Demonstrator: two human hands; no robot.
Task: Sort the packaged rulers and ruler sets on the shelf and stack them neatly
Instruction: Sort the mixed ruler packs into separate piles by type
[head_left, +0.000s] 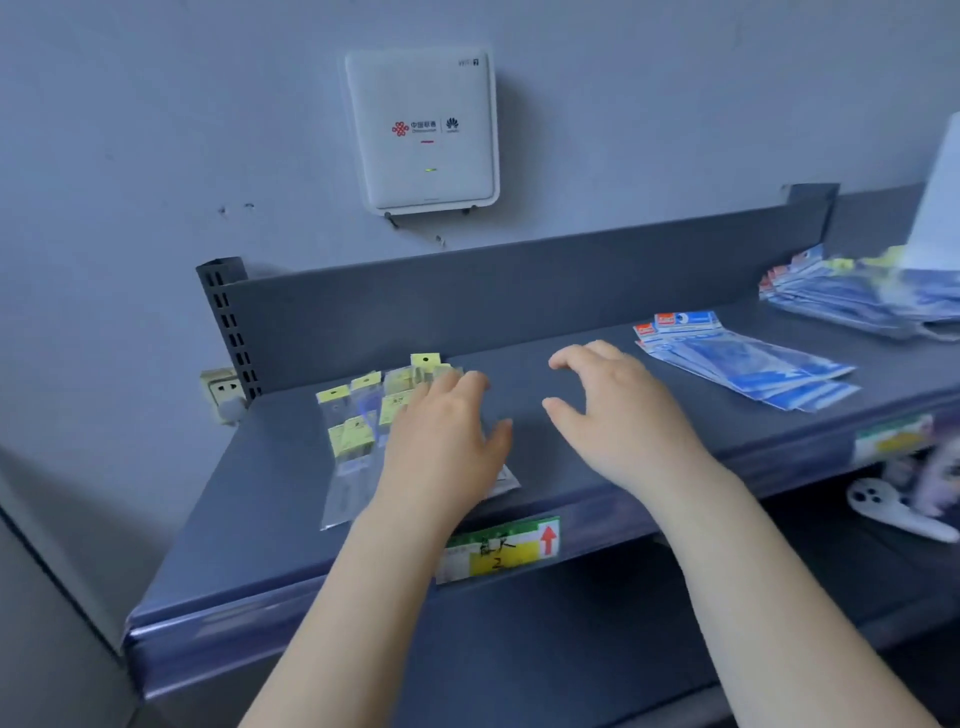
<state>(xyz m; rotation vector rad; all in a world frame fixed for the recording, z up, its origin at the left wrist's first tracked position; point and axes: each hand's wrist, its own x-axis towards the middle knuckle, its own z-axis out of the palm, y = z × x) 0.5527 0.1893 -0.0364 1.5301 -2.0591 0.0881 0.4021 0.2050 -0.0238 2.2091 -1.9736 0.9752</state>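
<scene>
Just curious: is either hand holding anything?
No. The left hand lies flat on the yellow-tagged packets; the right hand hovers over the shelf.

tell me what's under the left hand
The left hand rests flat on clear ruler packs with yellow header cards, loosely spread. How many packs lie beneath the palm is hidden.

Bare shelf (561, 364) between ruler piles (353, 431)

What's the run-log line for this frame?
left hand: flat on yellow-header ruler packs | right hand: open above shelf, empty | blue ruler sets: untouched
</scene>
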